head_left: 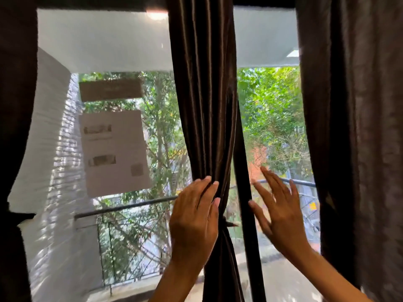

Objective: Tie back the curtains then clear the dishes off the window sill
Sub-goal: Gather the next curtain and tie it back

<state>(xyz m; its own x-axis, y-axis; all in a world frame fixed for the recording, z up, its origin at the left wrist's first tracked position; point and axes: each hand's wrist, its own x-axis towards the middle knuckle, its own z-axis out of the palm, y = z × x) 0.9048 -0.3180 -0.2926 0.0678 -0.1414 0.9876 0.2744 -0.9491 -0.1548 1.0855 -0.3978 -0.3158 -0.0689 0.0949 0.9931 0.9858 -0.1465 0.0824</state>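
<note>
A dark brown middle curtain [202, 94] hangs in front of the window, gathered into a narrow bundle and cinched by a tie [227, 224] at about hand height. My left hand [194, 219] lies flat against the bundle's left side, fingers straight and pointing up. My right hand [277, 212] is raised just right of the dark window post [246, 203], fingers spread, apart from the curtain. Another dark curtain [353, 127] hangs at the right and one [15, 127] at the left edge. No sill or dishes are in view.
Two papers [113, 149] are stuck on the left window pane [104, 40]. Outside are a metal railing [122, 209], a white brick wall [56, 171] and green trees [268, 110].
</note>
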